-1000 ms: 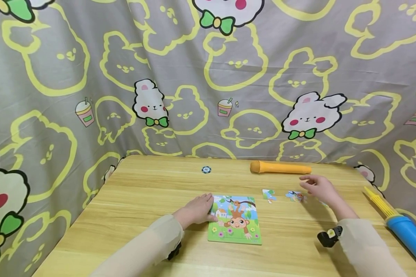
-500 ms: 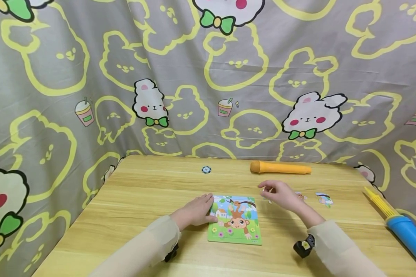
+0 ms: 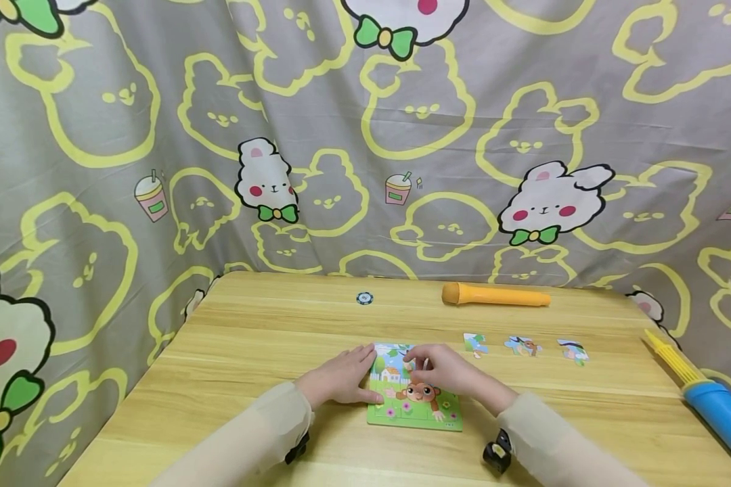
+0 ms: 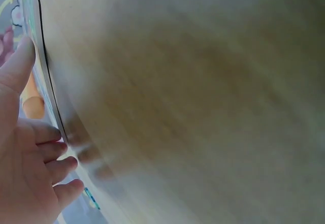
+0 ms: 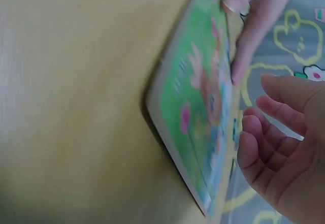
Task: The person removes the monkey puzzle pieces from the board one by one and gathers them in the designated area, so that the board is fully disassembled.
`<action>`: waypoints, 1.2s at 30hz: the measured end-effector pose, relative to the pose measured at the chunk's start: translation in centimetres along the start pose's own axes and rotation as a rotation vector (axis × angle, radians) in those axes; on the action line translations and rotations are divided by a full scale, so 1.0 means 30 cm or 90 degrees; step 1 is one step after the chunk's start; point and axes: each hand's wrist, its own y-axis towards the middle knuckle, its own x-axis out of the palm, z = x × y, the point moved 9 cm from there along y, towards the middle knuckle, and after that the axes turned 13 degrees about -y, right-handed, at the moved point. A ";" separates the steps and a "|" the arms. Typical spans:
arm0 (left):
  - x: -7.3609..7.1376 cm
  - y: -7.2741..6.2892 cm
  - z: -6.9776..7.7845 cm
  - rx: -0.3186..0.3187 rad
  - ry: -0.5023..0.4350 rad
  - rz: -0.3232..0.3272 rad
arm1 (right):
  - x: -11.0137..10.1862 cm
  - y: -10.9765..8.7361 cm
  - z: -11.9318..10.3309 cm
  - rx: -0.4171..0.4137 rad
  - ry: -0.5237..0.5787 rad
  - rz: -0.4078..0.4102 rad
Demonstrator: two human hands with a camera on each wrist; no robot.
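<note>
A square jigsaw puzzle (image 3: 417, 417) showing an upside-down monkey lies flat on the wooden table. My left hand (image 3: 344, 374) rests along its left edge, the thumb touching the board and the fingers extended. In the left wrist view, that hand (image 4: 28, 173) has its fingers spread slightly at the board's side. Above the puzzle's upper right part hovers my right hand (image 3: 445, 372), covering some of the picture. The right wrist view shows this hand (image 5: 289, 142) with fingers loosely bent, the thumb apart from them and nothing visible between.
Three loose jigsaw pieces lie right of the puzzle: a left one (image 3: 475, 343), a middle one (image 3: 518, 345) and a right one (image 3: 572, 350). Farther back are a poker chip (image 3: 364, 298) and an orange microphone-shaped toy (image 3: 499, 295). A blue-and-yellow pump (image 3: 715, 406) lies at right.
My right hand has swept left from above the loose pieces to over the puzzle, uncovering the pieces. The left hand stays at the puzzle's left edge.
</note>
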 end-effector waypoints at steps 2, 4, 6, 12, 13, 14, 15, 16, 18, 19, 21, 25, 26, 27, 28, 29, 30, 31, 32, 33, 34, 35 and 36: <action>0.000 -0.001 0.002 -0.001 0.008 0.000 | 0.025 0.008 -0.008 0.000 0.012 -0.015; 0.001 -0.002 0.004 -0.006 0.013 -0.002 | 0.046 0.014 -0.013 0.005 0.020 -0.028; 0.002 -0.002 0.005 -0.011 0.015 -0.005 | 0.058 0.020 -0.019 0.005 0.000 -0.030; 0.003 0.003 0.009 -0.019 0.022 -0.006 | 0.072 0.032 -0.024 0.013 -0.053 -0.025; 0.003 0.004 0.009 -0.020 0.023 -0.005 | 0.073 0.033 -0.025 0.012 -0.056 -0.025; 0.003 0.005 0.009 -0.020 0.024 -0.005 | 0.074 0.033 -0.026 0.012 -0.061 -0.024; 0.002 0.004 0.011 -0.019 0.024 -0.004 | 0.075 0.033 -0.028 0.009 -0.066 -0.023; 0.001 0.004 0.012 -0.018 0.023 -0.004 | 0.076 0.034 -0.029 0.008 -0.074 -0.021; 0.001 0.004 0.012 -0.016 0.025 -0.002 | 0.076 0.034 -0.033 0.005 -0.088 -0.017; 0.001 0.004 0.013 -0.015 0.025 -0.002 | 0.077 0.035 -0.033 0.005 -0.098 -0.017; 0.002 0.005 0.014 -0.013 0.028 -0.001 | 0.079 0.035 -0.037 0.004 -0.116 -0.017; 0.004 0.008 0.013 -0.010 0.033 0.000 | 0.088 0.034 -0.039 0.010 -0.139 -0.024; 0.004 0.008 0.013 -0.010 0.035 0.000 | 0.089 0.033 -0.039 0.012 -0.143 -0.025; 0.004 0.007 0.014 -0.010 0.036 -0.001 | 0.090 0.032 -0.039 0.014 -0.147 -0.024; 0.004 0.007 0.014 -0.010 0.037 -0.001 | 0.091 0.032 -0.037 0.018 -0.148 -0.023; 0.004 0.006 0.015 -0.010 0.038 -0.001 | 0.091 0.032 -0.037 0.019 -0.151 -0.021; 0.003 0.005 0.016 -0.010 0.037 -0.001 | 0.090 0.032 -0.037 0.020 -0.154 -0.018; 0.002 0.004 0.018 -0.010 0.036 -0.002 | 0.089 0.032 -0.038 0.021 -0.153 -0.015; 0.001 0.004 0.019 -0.011 0.036 -0.002 | 0.088 0.033 -0.040 0.020 -0.154 -0.013; 0.001 0.003 0.020 -0.011 0.035 -0.001 | 0.087 0.033 -0.041 0.020 -0.154 -0.011; 0.000 0.002 0.021 -0.011 0.034 0.000 | 0.087 0.034 -0.042 0.020 -0.153 -0.010; -0.001 0.001 0.022 -0.011 0.034 0.001 | 0.087 0.035 -0.044 0.019 -0.153 -0.010; -0.002 0.000 0.023 -0.011 0.035 0.002 | 0.087 0.036 -0.043 0.019 -0.152 -0.010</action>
